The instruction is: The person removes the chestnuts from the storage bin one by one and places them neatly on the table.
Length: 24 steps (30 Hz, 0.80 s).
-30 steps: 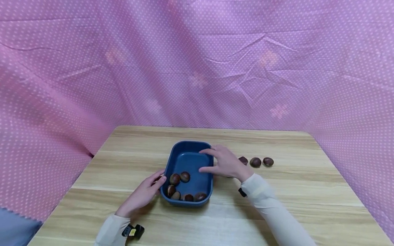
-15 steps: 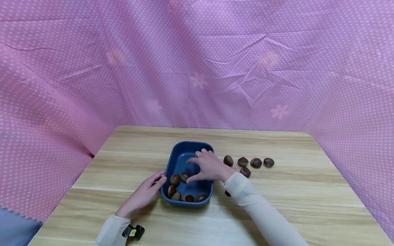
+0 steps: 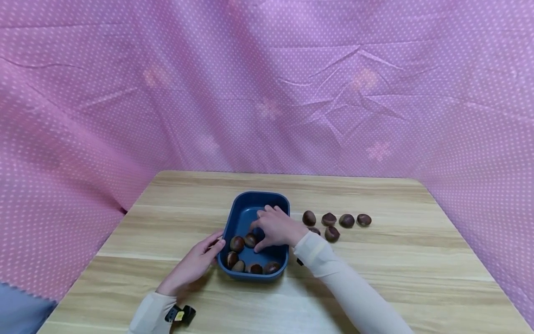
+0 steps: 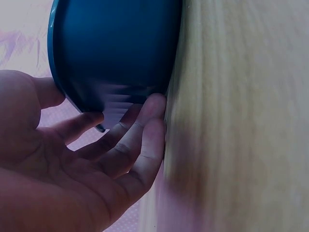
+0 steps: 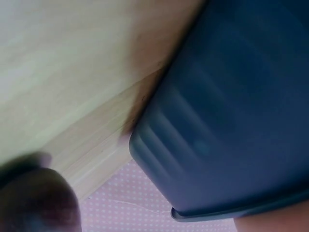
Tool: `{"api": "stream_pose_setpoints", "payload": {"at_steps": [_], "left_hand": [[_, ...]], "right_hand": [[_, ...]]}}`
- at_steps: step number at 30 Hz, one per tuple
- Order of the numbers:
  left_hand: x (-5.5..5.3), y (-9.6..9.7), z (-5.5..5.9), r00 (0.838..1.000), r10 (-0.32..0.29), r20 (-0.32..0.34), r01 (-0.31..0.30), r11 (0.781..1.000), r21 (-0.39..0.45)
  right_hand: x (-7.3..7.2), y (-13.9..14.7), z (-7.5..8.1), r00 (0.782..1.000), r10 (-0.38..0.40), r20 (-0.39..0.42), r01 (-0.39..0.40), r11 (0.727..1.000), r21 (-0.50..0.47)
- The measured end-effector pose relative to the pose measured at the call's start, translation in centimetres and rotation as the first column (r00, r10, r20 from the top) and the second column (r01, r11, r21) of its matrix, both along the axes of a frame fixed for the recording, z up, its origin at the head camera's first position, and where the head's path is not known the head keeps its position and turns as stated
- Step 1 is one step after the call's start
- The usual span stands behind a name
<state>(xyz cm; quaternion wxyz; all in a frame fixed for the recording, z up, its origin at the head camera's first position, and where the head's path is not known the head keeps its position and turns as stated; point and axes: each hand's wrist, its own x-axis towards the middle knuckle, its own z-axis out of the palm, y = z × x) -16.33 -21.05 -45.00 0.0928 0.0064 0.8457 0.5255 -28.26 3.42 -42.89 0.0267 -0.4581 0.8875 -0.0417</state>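
A deep blue plastic box point(image 3: 231, 218) stands on the table with several brown chestnuts inside, gathered at its near end and left side. My left hand point(image 3: 193, 262) holds the box's left side. In the left wrist view, the thumb is at the rim and the bent fingers lie against the outer wall point(image 4: 116, 53). Over the right wall, my right hand point(image 3: 277, 227) reaches down into the box. Its thumb and index finger are spread on either side of a chestnut point(image 3: 250, 240) beside another chestnut point(image 3: 237, 243). The right wrist view shows only the outer wall, the forearm's edge and a blurred chestnut point(image 5: 38, 205).
Right of the box, several chestnuts lie on the wooden table point(image 3: 417, 260): a row ending in a chestnut point(image 3: 364, 220) at the right, with another chestnut point(image 3: 332, 234) just in front. Pink dotted cloth point(image 3: 267, 93) hangs behind and at both sides.
My right hand has moved left and down into the box, from over its right rim to the chestnut. Chestnuts behind the wrist have come into view. The left hand and box stay put.
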Motion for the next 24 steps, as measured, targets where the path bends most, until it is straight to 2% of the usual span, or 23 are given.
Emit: {"api": "stream_pose_setpoints", "payload": {"at_steps": [9,19,24], "left_hand": [[0.2,0.0,0.19,1.0,-0.009,-0.006,0.009,1.0,-0.003],[-0.01,-0.06,0.07,1.0,-0.02,-0.008,0.02,0.999,0.03],[0.01,-0.09,0.05,1.0,-0.017,-0.007,0.017,0.999,0.03]], "right_hand": [[0.29,-0.74,-0.16,0.999,0.0,-0.046,0.003,0.998,0.064],[0.23,-0.79,-0.13,0.997,-0.025,0.07,0.022,0.999,0.034],[0.22,-0.83,-0.15,0.996,-0.027,0.089,0.025,0.999,0.026]]}}
